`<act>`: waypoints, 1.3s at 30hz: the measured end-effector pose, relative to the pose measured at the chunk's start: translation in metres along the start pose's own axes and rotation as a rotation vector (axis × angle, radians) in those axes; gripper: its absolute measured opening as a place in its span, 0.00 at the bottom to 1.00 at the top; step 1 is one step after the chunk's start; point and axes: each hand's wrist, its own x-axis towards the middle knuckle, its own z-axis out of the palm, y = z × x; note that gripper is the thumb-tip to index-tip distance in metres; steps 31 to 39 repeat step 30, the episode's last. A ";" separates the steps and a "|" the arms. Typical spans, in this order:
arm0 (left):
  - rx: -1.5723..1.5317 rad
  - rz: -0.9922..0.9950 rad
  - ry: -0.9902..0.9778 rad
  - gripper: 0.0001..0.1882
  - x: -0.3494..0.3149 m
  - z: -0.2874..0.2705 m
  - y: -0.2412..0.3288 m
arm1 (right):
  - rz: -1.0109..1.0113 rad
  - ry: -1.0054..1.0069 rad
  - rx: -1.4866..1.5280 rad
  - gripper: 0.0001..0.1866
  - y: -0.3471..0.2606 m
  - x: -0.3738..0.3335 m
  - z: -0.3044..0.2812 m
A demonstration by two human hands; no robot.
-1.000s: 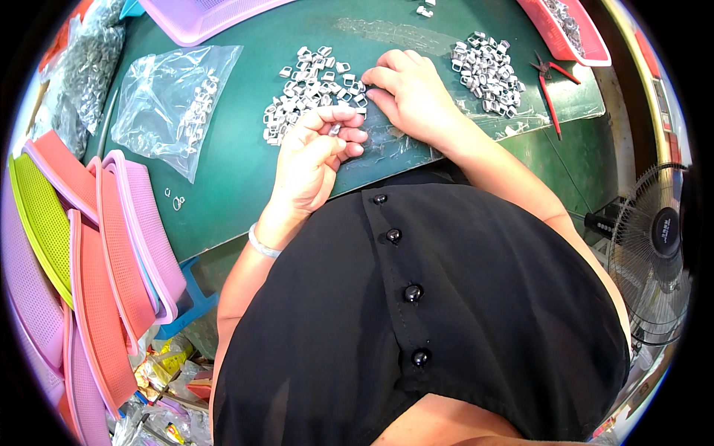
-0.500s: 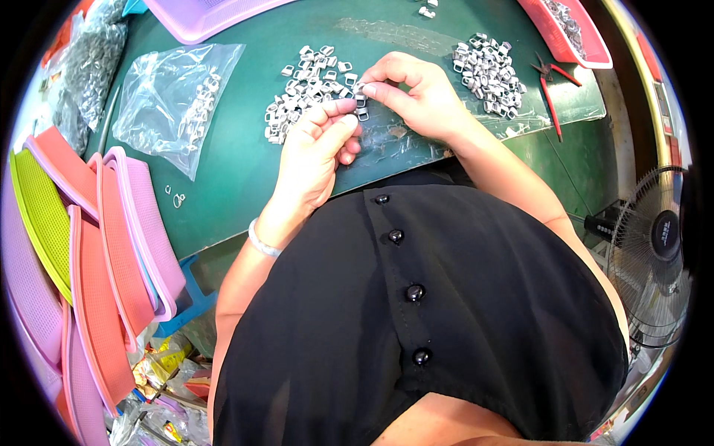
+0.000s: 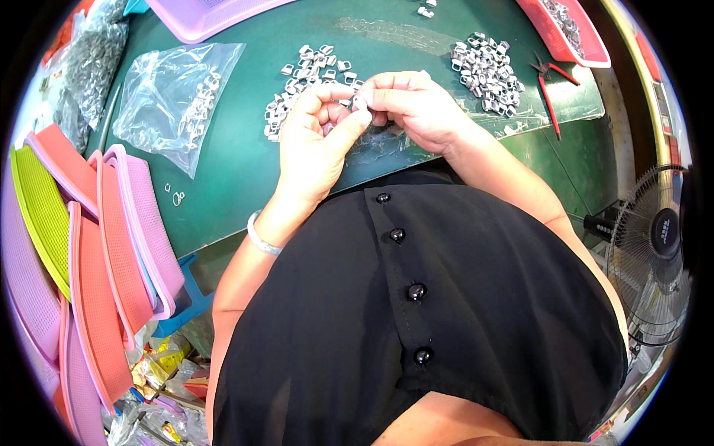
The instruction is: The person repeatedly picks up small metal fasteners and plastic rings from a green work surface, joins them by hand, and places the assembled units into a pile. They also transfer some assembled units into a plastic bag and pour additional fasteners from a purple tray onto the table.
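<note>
My left hand (image 3: 316,141) and my right hand (image 3: 418,108) meet above the near part of the green table. Pinched between their fingertips is a small silver metal loop (image 3: 359,102), mostly covered by the fingers. Just beyond my left hand spreads a loose pile of similar metal loops (image 3: 306,78), partly hidden by that hand. A second, tighter pile of metal loops (image 3: 487,74) lies to the right of my right hand. On my left wrist is a pale bangle (image 3: 262,234).
A clear plastic bag (image 3: 167,100) holding some loops lies at left. Red-handled pliers (image 3: 549,97) rest near the right edge, below a pink basket (image 3: 554,41) of metal parts. Stacked plastic baskets (image 3: 97,297) crowd the left side. A fan (image 3: 654,245) stands at right.
My right hand has drawn back from the edge of the left pile toward me. My left hand has shifted slightly right, and the fingertips of both now meet around a loop.
</note>
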 end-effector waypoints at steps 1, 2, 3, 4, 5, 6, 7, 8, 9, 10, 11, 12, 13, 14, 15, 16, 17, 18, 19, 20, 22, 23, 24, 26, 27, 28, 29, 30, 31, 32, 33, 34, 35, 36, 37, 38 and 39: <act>0.034 0.022 -0.011 0.08 0.001 -0.001 -0.001 | 0.011 -0.008 0.022 0.07 0.000 0.000 0.001; 0.067 0.044 -0.022 0.10 0.002 -0.003 -0.004 | 0.023 -0.016 0.045 0.07 0.000 -0.001 0.001; 0.100 0.067 -0.035 0.11 0.003 -0.004 -0.006 | 0.025 -0.029 0.055 0.07 0.001 0.000 0.000; 0.138 0.084 -0.040 0.11 0.003 -0.005 -0.007 | 0.028 -0.041 0.066 0.07 0.003 0.000 -0.002; 0.176 0.102 -0.044 0.12 0.003 -0.006 -0.007 | 0.031 -0.054 0.076 0.07 0.004 0.000 -0.003; 0.215 0.118 -0.049 0.12 0.003 -0.006 -0.008 | 0.031 -0.036 0.092 0.07 0.003 0.000 -0.002; 0.237 0.142 -0.045 0.12 0.002 -0.006 -0.007 | 0.031 -0.017 0.108 0.06 0.002 -0.001 0.001; 0.259 0.166 -0.041 0.11 0.001 -0.004 -0.006 | 0.031 0.002 0.124 0.06 0.002 -0.002 0.003; 0.281 0.189 -0.037 0.11 0.000 -0.004 -0.005 | 0.018 0.002 0.109 0.06 0.002 -0.002 0.003; 0.312 0.225 -0.036 0.11 0.000 -0.004 -0.006 | 0.004 0.003 0.094 0.06 0.003 -0.003 0.003; 0.343 0.261 -0.035 0.11 0.000 -0.005 -0.008 | -0.009 0.004 0.079 0.06 0.004 -0.003 0.003; 0.374 0.296 -0.034 0.11 0.000 -0.006 -0.009 | -0.018 0.003 0.055 0.07 0.003 -0.004 0.004; 0.362 0.292 -0.032 0.12 0.000 -0.006 -0.010 | -0.027 0.003 0.032 0.07 0.002 -0.004 0.004; 0.349 0.287 -0.029 0.12 -0.001 -0.006 -0.010 | -0.037 0.003 0.009 0.07 0.001 -0.005 0.004; 0.337 0.283 -0.026 0.12 -0.001 -0.007 -0.011 | -0.034 0.000 -0.011 0.07 0.000 -0.006 0.005; 0.332 0.279 -0.029 0.12 -0.002 -0.007 -0.011 | -0.031 -0.003 -0.032 0.07 -0.002 -0.006 0.006; 0.326 0.275 -0.032 0.13 -0.002 -0.008 -0.011 | -0.029 -0.006 -0.052 0.08 -0.003 -0.007 0.006; 0.320 0.271 -0.036 0.13 -0.002 -0.008 -0.012 | -0.033 -0.013 -0.060 0.08 -0.004 -0.007 0.006; 0.322 0.274 -0.037 0.13 -0.002 -0.008 -0.011 | -0.036 -0.020 -0.068 0.08 -0.004 -0.008 0.005; 0.325 0.278 -0.038 0.13 -0.002 -0.008 -0.010 | -0.040 -0.027 -0.076 0.08 -0.004 -0.008 0.005; 0.288 0.254 -0.044 0.13 -0.003 -0.008 -0.011 | -0.064 -0.011 -0.094 0.08 -0.005 -0.008 0.008; 0.248 0.227 -0.048 0.13 -0.003 -0.008 -0.011 | -0.075 -0.004 -0.103 0.08 -0.006 -0.008 0.009; 0.208 0.200 -0.053 0.14 -0.003 -0.009 -0.012 | -0.088 0.010 -0.133 0.08 -0.005 -0.008 0.010; 0.123 0.126 -0.059 0.14 -0.004 -0.007 -0.008 | -0.114 0.037 -0.193 0.08 -0.004 -0.008 0.013; 0.082 0.089 -0.061 0.14 -0.005 -0.006 -0.006 | -0.115 0.040 -0.204 0.08 -0.004 -0.008 0.013; 0.047 0.051 -0.063 0.14 -0.005 -0.006 -0.005 | -0.116 0.044 -0.215 0.08 -0.004 -0.008 0.013; 0.012 0.012 -0.066 0.15 -0.005 -0.007 -0.003 | -0.117 0.047 -0.227 0.08 -0.004 -0.008 0.012; -0.024 -0.028 -0.068 0.15 -0.005 -0.008 -0.002 | -0.117 0.048 -0.227 0.08 -0.004 -0.008 0.012; -0.024 -0.028 -0.068 0.15 -0.005 -0.008 -0.002 | -0.117 0.048 -0.227 0.08 -0.004 -0.008 0.012; -0.024 -0.028 -0.068 0.15 -0.005 -0.008 -0.002 | -0.117 0.048 -0.227 0.08 -0.004 -0.008 0.012; -0.024 -0.028 -0.068 0.15 -0.005 -0.008 -0.002 | -0.117 0.048 -0.227 0.08 -0.004 -0.008 0.012; -0.024 -0.028 -0.068 0.15 -0.005 -0.008 -0.002 | -0.117 0.048 -0.227 0.08 -0.004 -0.008 0.012; -0.024 -0.028 -0.068 0.15 -0.005 -0.008 -0.002 | -0.117 0.048 -0.227 0.08 -0.004 -0.008 0.012; -0.024 -0.028 -0.068 0.15 -0.005 -0.008 -0.002 | -0.117 0.048 -0.227 0.08 -0.004 -0.008 0.012; -0.024 -0.028 -0.068 0.15 -0.005 -0.008 -0.002 | -0.117 0.048 -0.227 0.08 -0.004 -0.008 0.012; -0.024 -0.028 -0.068 0.15 -0.005 -0.008 -0.002 | -0.117 0.048 -0.227 0.08 -0.004 -0.008 0.012; -0.024 -0.028 -0.068 0.15 -0.005 -0.008 -0.002 | -0.117 0.048 -0.227 0.08 -0.004 -0.008 0.012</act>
